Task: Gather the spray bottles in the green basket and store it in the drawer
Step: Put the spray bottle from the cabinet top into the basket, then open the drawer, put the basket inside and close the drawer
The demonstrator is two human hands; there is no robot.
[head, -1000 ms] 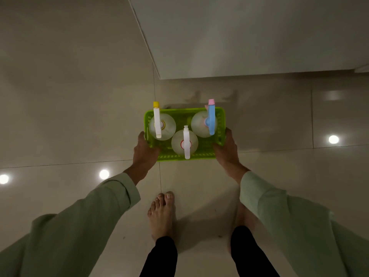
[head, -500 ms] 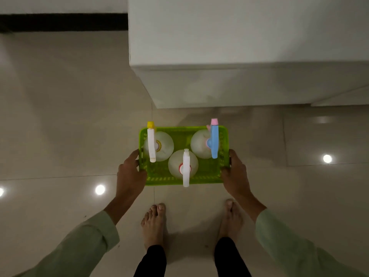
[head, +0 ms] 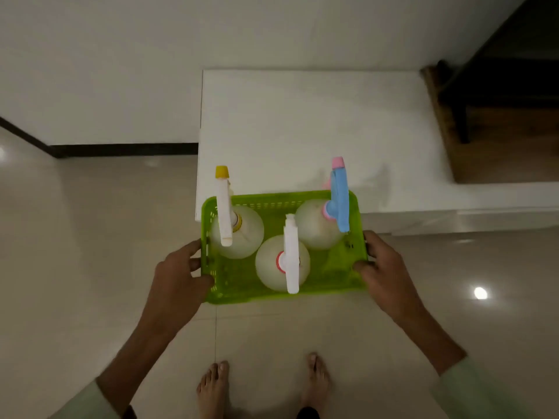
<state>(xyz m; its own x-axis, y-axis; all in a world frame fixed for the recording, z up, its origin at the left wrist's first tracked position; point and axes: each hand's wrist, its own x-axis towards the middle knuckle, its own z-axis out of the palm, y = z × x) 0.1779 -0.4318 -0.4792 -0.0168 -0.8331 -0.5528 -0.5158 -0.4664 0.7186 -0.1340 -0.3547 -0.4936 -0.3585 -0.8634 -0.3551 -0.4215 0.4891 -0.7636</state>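
Underfoot, glossy beige floor tiles (head: 90, 267), grout lines visible, round ceiling-light reflection (head: 480, 293) at right. Ahead, low white cabinet (head: 302, 131) with flat matte top, set against pale wall (head: 121, 71); dark skirting (head: 121, 149) along wall base at left. Dark wooden furniture (head: 499, 116) at upper right, details lost in shadow. Dim lighting overall.

Green basket (head: 242, 285) held in the air above floor, far edge overlapping front edge of cabinet in view. Left hand (head: 178, 276) wrapped round left wall, thumb inside over rim, fingers outside. Right hand (head: 384, 273) clamped on right wall likewise, thumb on rim. Pale green sleeves (head: 484, 394) at both wrists.

Inside basket, three round translucent spray bottles, upright: yellow-tipped bottle (head: 239, 234) at back left, blue-and-pink bottle (head: 314, 225) at back right, white-triggered bottle (head: 281, 264) with red collar at front centre, touching both others. Nozzles pointed away toward cabinet.

Bare feet (head: 211, 385) on tiles below, toes toward cabinet. No drawer front discernible.
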